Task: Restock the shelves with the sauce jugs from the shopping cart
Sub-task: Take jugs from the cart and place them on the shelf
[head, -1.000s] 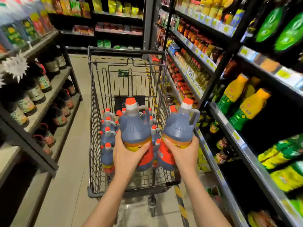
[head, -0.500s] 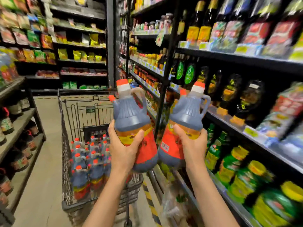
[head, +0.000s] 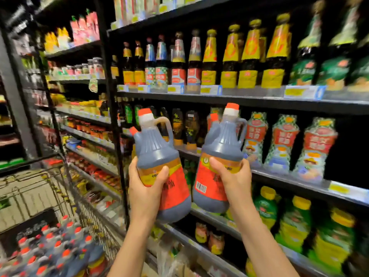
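I hold two dark sauce jugs with orange caps, loop handles and red-and-yellow labels. My left hand [head: 146, 191] grips the left sauce jug [head: 159, 156] around its body. My right hand [head: 234, 179] grips the right sauce jug [head: 217, 156] the same way. Both jugs are upright, raised in front of the middle shelf [head: 289, 179] on the right. The shopping cart [head: 60, 198] sits at lower left, with several more jugs [head: 56, 254] standing inside it.
Black shelving fills the right side. The upper shelf [head: 249, 96] carries tall sauce bottles [head: 247, 54]. Red-and-green pouches [head: 283, 140] stand on the middle shelf to the right of the jugs. Green and yellow bottles [head: 295, 222] sit on the lower shelf. A black upright post [head: 111, 108] divides the bays.
Both hands lifted the jugs out of the cart and up toward the right shelving. My view turned right and upward, so the cart has slid to the lower left.
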Demonstrator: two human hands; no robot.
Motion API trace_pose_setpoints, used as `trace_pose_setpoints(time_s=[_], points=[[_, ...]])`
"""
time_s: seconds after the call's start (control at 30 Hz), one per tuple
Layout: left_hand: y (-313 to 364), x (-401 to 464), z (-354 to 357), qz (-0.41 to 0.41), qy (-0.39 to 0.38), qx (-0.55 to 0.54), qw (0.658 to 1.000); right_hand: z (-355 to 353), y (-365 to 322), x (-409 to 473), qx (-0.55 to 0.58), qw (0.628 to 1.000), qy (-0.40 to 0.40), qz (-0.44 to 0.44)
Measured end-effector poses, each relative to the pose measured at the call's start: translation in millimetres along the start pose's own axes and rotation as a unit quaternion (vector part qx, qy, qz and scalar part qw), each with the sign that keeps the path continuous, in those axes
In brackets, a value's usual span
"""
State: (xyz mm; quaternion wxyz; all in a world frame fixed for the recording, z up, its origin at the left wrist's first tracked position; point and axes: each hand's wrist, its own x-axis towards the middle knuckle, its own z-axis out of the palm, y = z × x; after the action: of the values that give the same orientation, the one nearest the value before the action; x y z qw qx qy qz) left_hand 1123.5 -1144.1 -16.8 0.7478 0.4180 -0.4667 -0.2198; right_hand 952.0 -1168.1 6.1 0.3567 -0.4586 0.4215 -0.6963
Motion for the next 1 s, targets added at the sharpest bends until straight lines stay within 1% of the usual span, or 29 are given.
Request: trace_pose_setpoints(time_s=[0.23, 0.47, 0.6, 0.8, 1.0], points=[[37.8, -43.2, 51.4, -0.020, -0.116, -0.061, 0.991, -79.8, -46.7, -44.5, -0.040, 0.991, 0.126, -0.034], [62.9, -109.8, 118.9, -0.060, -0.227, -0.126, 0.964, -176.4, -86.8, -90.0, -0.080, 0.967, 0.238, -0.044], [82.8, -157.2, 165.8, -0.075, -0.274, -0.154, 0.946, -240.5, -112.4, -116.4, -0.099, 0.949, 0.294, -0.061], [129.1, -253.3, 240.4, -0.104, -0.346, -0.210, 0.908, -349.6, -163.0, -163.8, -0.136, 0.912, 0.379, -0.083], [183.5, -363.8, 303.5, -0.125, -0.417, -0.271, 0.859, -462.6, -215.9, -219.2, -0.164, 0.892, 0.414, -0.082]])
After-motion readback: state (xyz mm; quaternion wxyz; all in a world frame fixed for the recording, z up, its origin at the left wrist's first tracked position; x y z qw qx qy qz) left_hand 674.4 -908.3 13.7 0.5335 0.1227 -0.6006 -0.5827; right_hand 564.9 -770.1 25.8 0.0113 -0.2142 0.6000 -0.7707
